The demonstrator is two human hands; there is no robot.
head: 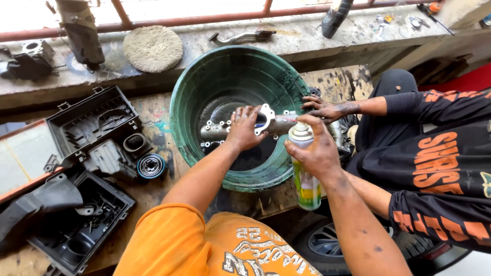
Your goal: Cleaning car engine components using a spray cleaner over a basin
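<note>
The left hand presses down on a grey metal manifold lying across the green plastic basin, its grip closed over the casting. The right hand is clamped on a spray can held upright just beside the manifold. Another person's hand steadies the manifold's far end.

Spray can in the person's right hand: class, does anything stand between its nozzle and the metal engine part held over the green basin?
Nothing visible does. The right hand holds the spray can upright beside the metal part, with only open air between. The left hand grips the part further left, and another person's hand rests beyond it, above the green basin.
</note>
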